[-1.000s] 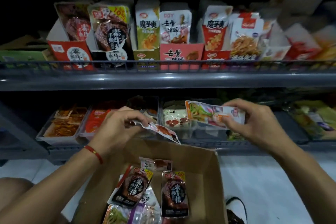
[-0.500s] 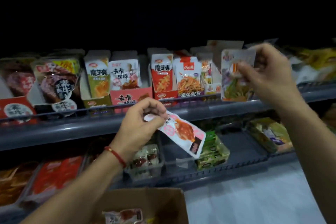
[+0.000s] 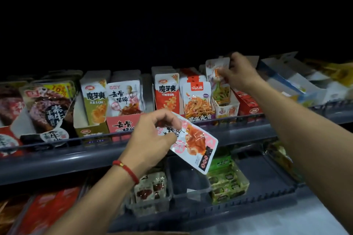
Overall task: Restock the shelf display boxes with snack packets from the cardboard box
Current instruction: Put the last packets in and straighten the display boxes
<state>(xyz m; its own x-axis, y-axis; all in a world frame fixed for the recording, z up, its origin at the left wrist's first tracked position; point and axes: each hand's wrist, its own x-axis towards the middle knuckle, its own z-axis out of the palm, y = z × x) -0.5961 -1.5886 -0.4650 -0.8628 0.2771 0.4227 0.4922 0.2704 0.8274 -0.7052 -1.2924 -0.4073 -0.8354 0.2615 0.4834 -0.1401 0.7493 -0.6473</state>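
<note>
My right hand (image 3: 239, 74) pinches the top of a white packet with green strips (image 3: 219, 80), which stands upright inside a white display box (image 3: 228, 109) on the upper shelf. My left hand (image 3: 152, 137) grips a pink-and-white packet with orange food (image 3: 194, 144), held tilted in front of the upper shelf's rail (image 3: 238, 119). To the left of the white box stand other display boxes: one with orange squid packets (image 3: 196, 101), one red (image 3: 167, 95), one pink (image 3: 122, 124), one olive (image 3: 91, 101). The cardboard box is only a sliver at the bottom edge (image 3: 152, 232).
Dark beef-print packets (image 3: 49, 105) fill the upper shelf's left end. White and blue boxes (image 3: 290, 84) lie at its right. On the lower shelf sit clear trays: an empty one (image 3: 188, 179), green packs (image 3: 227, 179), red-white packs (image 3: 150, 189).
The view rose from the cardboard box to the shelves. My right hand lifted its packet to the upper shelf and lowered it into the white box. My left hand rose with the pink packet.
</note>
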